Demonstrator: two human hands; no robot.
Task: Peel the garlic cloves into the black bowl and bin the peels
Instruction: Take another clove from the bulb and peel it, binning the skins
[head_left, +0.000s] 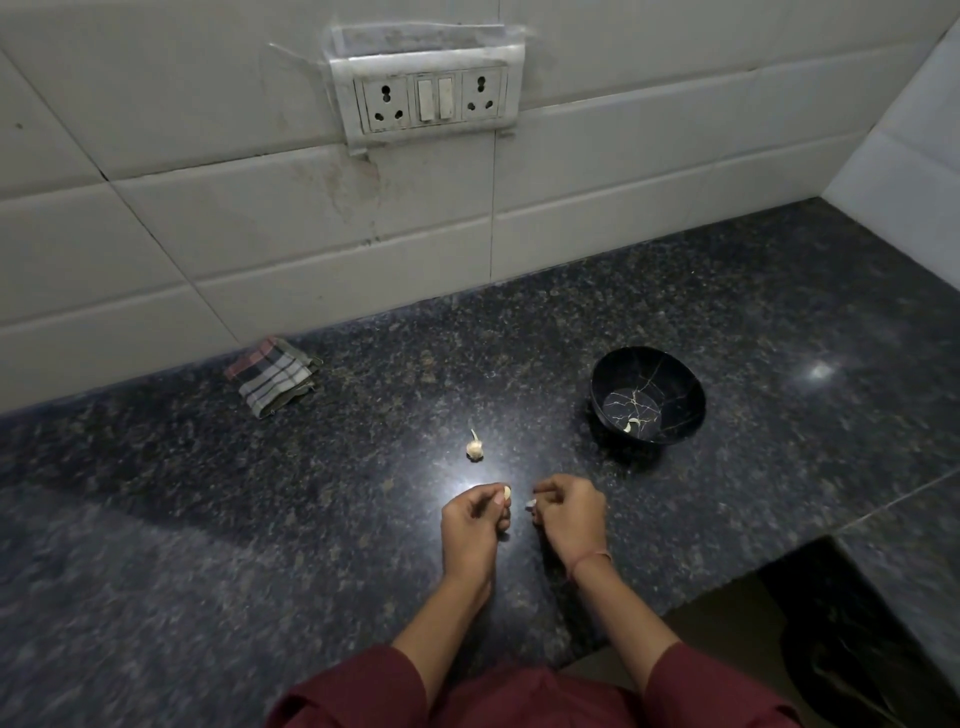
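Lower centre: left hand pinches a clove at its fingertips; right hand, just beside it, pinches a peel. Above them a bulb lies on the counter. Right of centre: bowl, upright, one peeled clove inside. Left of centre: folded checked cloth near the tiled wall. Top centre: socket panel

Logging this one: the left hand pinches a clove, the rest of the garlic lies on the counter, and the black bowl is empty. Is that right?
Not quite. The head view shows the bowl is not empty: one pale clove lies in it. The rest stands: the left hand pinches a clove, and the garlic lies on the counter.
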